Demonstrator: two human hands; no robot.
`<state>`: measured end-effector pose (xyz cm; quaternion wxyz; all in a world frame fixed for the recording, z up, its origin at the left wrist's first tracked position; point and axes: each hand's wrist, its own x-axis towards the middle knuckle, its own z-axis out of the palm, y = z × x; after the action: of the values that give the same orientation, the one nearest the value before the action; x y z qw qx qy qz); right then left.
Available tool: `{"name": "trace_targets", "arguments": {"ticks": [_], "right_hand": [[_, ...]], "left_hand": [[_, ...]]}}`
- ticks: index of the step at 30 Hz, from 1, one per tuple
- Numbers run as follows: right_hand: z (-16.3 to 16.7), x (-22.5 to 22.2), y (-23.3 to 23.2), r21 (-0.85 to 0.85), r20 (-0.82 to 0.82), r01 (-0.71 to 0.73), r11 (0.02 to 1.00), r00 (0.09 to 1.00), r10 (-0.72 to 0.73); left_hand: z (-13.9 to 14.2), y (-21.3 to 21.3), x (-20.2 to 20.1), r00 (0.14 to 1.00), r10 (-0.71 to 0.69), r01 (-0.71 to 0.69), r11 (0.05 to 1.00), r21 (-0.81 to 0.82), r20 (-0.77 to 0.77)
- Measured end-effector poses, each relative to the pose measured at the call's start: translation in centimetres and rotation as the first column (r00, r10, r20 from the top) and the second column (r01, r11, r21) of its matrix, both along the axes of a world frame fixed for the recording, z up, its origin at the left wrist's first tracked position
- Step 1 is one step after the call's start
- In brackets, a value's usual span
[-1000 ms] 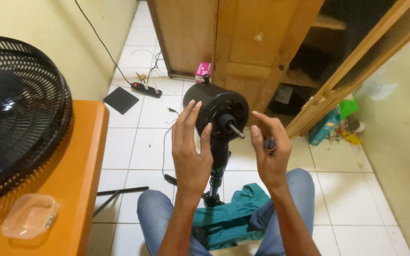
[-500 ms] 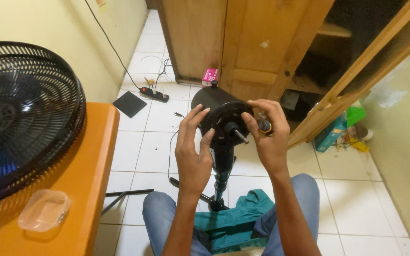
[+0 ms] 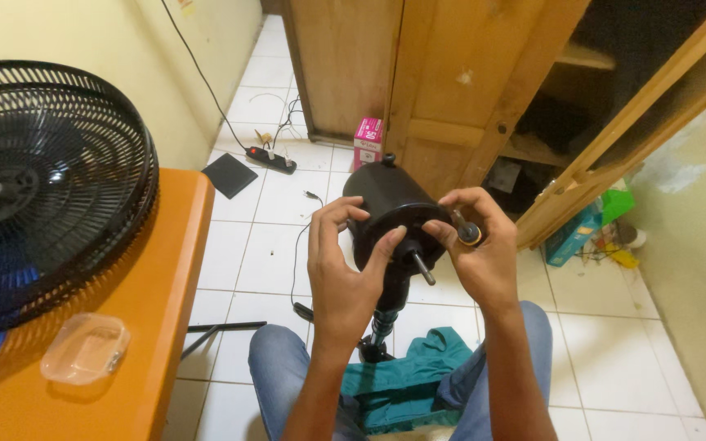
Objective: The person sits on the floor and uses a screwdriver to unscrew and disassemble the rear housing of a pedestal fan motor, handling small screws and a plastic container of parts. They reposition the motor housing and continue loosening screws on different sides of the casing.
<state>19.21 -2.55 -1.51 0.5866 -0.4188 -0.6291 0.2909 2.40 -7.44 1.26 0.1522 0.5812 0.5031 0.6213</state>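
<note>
A black fan motor housing (image 3: 386,204) stands on a black pole between my knees, its metal shaft (image 3: 422,268) pointing toward me. My left hand (image 3: 345,269) grips the housing's front left side, thumb near the shaft base. My right hand (image 3: 475,245) rests against the housing's right side and holds a small tool with a dark round end (image 3: 469,233) in its fingers. A teal cloth (image 3: 406,384) lies across my lap.
An orange table (image 3: 157,327) at my left carries black fan grilles (image 3: 42,188) and a small clear plastic box (image 3: 85,348). On the white tile floor lie a power strip (image 3: 270,158), cables, a dark flat pad (image 3: 233,175) and a pink box (image 3: 368,140). Wooden cupboard doors (image 3: 451,82) stand behind.
My right hand has come in from beside the shaft to the housing's right side, and my left hand closed around the front. The view has shifted slightly.
</note>
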Motion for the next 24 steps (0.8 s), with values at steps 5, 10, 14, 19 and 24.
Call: {"name": "trace_targets", "arguments": {"ticks": [5, 10, 14, 19, 24], "right_hand": [[0.3, -0.1, -1.2, -0.027, -0.015, -0.011, 1.000, 1.000, 0.011], [0.8, -0.4, -1.9, -0.035, 0.000, 0.033, 0.999, 0.999, -0.033], [1.0, -0.7, -2.1, 0.026, 0.018, 0.084, 0.996, 0.996, -0.084], [0.9, -0.5, -2.0, 0.112, 0.074, 0.168, 0.979, 0.982, -0.177], [0.3, -0.1, -1.5, 0.046, 0.050, 0.177, 0.983, 0.983, -0.179]], "left_hand": [[0.5, -0.6, 0.3, 0.999, 0.045, -0.046, 0.999, -0.021, -0.024], [0.7, -1.0, 0.3, 1.000, 0.027, -0.026, 1.000, -0.013, 0.008], [0.4, -0.8, 0.3, 1.000, 0.026, -0.027, 1.000, -0.014, -0.012], [-0.1, -0.3, 0.1, 0.998, 0.029, -0.028, 0.999, 0.022, -0.061], [-0.8, 0.1, 0.0, 0.994, 0.054, -0.052, 0.998, 0.019, -0.095]]}}
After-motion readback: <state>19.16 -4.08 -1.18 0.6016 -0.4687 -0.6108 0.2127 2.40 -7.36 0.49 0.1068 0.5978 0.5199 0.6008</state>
